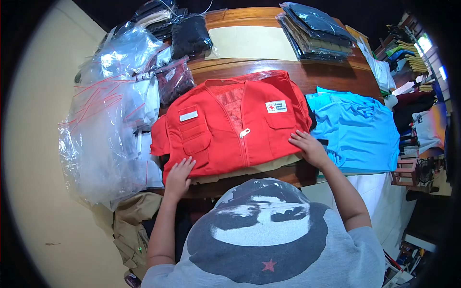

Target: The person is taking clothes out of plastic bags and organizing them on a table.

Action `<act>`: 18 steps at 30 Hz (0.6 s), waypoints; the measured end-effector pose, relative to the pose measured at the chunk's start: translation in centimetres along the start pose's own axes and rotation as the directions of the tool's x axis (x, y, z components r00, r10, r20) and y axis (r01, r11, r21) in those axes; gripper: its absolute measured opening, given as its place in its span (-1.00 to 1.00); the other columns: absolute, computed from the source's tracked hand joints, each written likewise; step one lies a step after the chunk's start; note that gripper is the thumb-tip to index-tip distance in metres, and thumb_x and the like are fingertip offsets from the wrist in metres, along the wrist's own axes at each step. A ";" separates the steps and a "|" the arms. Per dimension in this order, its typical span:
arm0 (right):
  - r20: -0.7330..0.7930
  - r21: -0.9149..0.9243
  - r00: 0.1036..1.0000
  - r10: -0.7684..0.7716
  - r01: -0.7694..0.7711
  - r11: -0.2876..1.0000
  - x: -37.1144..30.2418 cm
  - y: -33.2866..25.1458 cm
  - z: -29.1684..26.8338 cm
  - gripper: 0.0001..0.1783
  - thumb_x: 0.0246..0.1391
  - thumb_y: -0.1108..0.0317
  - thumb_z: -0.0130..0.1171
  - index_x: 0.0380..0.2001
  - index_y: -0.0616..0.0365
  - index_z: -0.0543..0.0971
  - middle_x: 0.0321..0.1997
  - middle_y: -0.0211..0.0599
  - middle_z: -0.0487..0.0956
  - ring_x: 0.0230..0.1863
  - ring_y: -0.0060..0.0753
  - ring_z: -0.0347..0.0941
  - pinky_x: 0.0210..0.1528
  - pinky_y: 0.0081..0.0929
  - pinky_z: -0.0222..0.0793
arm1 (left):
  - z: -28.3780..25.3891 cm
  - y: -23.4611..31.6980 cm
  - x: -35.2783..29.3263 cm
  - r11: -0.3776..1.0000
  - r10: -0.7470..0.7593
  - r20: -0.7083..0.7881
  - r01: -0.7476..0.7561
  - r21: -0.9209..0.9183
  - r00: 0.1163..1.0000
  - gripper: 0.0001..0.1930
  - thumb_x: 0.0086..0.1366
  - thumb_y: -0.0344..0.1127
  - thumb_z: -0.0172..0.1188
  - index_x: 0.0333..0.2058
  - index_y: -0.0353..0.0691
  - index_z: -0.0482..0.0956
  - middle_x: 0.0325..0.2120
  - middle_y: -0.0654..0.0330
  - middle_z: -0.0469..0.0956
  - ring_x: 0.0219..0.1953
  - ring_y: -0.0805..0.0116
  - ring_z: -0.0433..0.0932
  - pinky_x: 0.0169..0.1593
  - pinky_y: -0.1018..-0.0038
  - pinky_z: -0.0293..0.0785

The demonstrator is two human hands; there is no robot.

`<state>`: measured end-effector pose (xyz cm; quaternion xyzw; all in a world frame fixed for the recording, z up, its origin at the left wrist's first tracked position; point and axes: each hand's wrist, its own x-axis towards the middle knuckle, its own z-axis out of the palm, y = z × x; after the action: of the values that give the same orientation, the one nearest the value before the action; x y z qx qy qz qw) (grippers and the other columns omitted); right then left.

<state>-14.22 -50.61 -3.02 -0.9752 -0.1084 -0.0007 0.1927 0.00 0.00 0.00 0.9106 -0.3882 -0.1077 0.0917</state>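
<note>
A red vest with chest pockets, a mesh neck and a front zip lies folded and spread before me on the wooden table. My left hand rests on its lower left corner, fingers stretched over the cloth. On the lower right side, my right hand lies with fingers extended on the vest's edge. The zip's pale pull sits at the middle of the chest. Beneath the vest's front edge a strip of beige material shows.
Clear plastic bags are heaped to the left, near a bagged dark red garment. Folded light blue shirts lie to the right. Farther back are a beige sheet and a stack of bagged garments on the wooden table.
</note>
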 end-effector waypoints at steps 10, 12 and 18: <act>-0.321 -0.125 0.939 -0.124 0.088 0.988 1.2 -5.6 -6.9 -0.54 -0.10 0.48 0.12 -0.03 0.04 0.57 0.05 -0.30 0.59 0.14 -0.19 0.47 0.22 -0.16 0.32 | -4.9 0.8 -0.6 0.980 -0.036 -0.473 0.123 0.155 0.881 -0.42 0.03 -0.60 0.05 0.10 -0.08 0.47 0.12 0.20 0.47 0.20 0.14 0.39 0.28 0.08 0.14; -0.228 -0.123 0.968 -0.105 0.078 0.989 -0.8 -5.3 -3.9 -0.54 -0.02 0.46 0.06 0.03 0.03 0.54 0.11 -0.29 0.55 0.19 -0.15 0.41 0.26 -0.12 0.26 | -2.0 0.8 -2.1 0.983 -0.115 -0.257 0.147 0.110 0.959 -0.35 0.04 -0.58 0.05 0.18 -0.04 0.38 0.20 0.21 0.38 0.29 0.15 0.26 0.33 0.04 0.04; -0.163 -0.079 0.986 0.020 -0.033 0.996 -4.2 -4.4 2.8 -0.39 -0.02 0.54 0.07 0.18 0.01 0.41 0.29 -0.26 0.38 0.37 -0.12 0.18 0.39 -0.08 0.02 | 2.3 2.9 -3.9 0.965 -0.260 -0.134 0.251 -0.083 0.956 -0.33 0.06 -0.48 0.04 0.23 -0.05 0.31 0.28 0.12 0.25 0.37 0.07 0.10 0.38 -0.04 -0.15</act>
<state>-19.34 -46.50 -4.18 -0.9804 -0.0793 -0.0817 0.1607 -5.26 0.71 -0.98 0.9550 -0.2560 -0.0655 0.1345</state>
